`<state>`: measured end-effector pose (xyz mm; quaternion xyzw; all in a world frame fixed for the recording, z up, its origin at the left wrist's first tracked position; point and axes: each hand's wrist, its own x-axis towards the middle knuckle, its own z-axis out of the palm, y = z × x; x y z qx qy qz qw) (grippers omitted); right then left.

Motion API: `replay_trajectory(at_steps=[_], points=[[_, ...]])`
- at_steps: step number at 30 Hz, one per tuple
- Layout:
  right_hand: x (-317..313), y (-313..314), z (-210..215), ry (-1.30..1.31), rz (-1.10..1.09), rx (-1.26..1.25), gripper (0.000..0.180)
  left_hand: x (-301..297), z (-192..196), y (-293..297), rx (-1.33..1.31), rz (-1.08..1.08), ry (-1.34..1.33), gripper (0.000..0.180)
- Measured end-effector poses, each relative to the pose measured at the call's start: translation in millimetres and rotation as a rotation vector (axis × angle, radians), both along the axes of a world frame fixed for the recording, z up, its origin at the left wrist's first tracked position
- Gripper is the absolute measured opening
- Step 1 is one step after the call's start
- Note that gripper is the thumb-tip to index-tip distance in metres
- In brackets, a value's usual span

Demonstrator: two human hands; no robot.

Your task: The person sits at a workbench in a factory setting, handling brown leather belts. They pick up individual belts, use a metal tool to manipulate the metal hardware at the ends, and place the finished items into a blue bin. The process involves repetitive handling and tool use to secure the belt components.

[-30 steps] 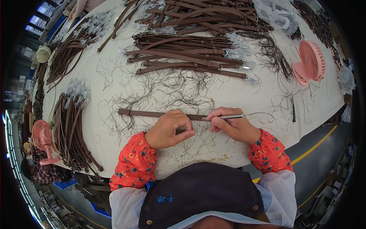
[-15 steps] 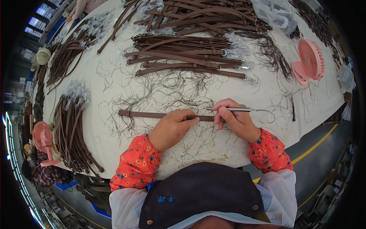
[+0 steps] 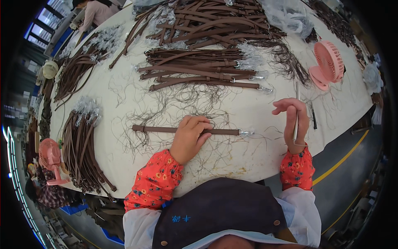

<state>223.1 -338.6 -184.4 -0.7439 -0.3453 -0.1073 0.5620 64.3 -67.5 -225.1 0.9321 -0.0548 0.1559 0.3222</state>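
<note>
A narrow brown strap (image 3: 226,132) lies straight across the table in front of me. Its right end has a metal ring and a clip wrapped in clear plastic (image 3: 246,133). My left hand (image 3: 190,139) rests over the middle of this strap, with fingers and thumb closed on it. Off to the right and raised, my right hand (image 3: 297,124) holds a slim silver pen-like tool (image 3: 297,96), which points away from me and has a thin cord at its lower end. The right hand is apart from the strap.
Loose dark threads (image 3: 182,101) cover the middle of the table. Beyond them lie piles of brown straps (image 3: 199,64), with another bundle (image 3: 81,149) at left. Pink fans stand right (image 3: 328,62) and left (image 3: 50,159). A dark thin tool (image 3: 314,118) lies at right. Someone (image 3: 97,14) works far left.
My right hand has moved right, away from the strap, and tipped the pen-like tool upright. The strap's right end with the wrapped clip now shows. My left hand stays on the strap.
</note>
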Motion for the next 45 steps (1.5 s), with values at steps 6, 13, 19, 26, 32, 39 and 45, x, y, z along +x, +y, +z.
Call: replay_trajectory(at_steps=[6, 13, 19, 26, 32, 39, 45], points=[[22.3, -94.2, -11.8, -0.377, -0.480, -0.602, 0.015, -2.0, 1.3, -2.4, 0.045, 0.087, 0.021, 0.021], [19.6, -133.2, -28.5, -0.198, -0.549, -0.804, 0.022, -11.2, 26.1, 2.0, -0.412, 0.096, 0.312, 0.017], [28.4, -141.1, -34.4, -0.294, -0.560, -0.803, 0.021, -16.3, 23.9, 11.5, -0.767, 0.037, 0.549, 0.017], [24.2, -137.0, -34.5, -0.268, -0.544, -0.923, 0.023, -20.4, 17.5, 12.1, -0.821, -0.055, 0.627, 0.020], [26.3, -148.9, -37.3, -0.301, -0.620, -0.808, 0.031, -19.9, 16.4, 11.8, -0.848, -0.092, 0.644, 0.021], [8.2, -121.4, -15.3, -0.412, -0.603, -0.479, 0.033, -19.9, 7.5, 13.2, -0.845, -0.145, 0.643, 0.024], [-22.8, -49.6, -10.8, 0.002, 0.030, -0.148, 0.028, -19.7, 9.2, 15.9, -0.850, -0.132, 0.664, 0.022]])
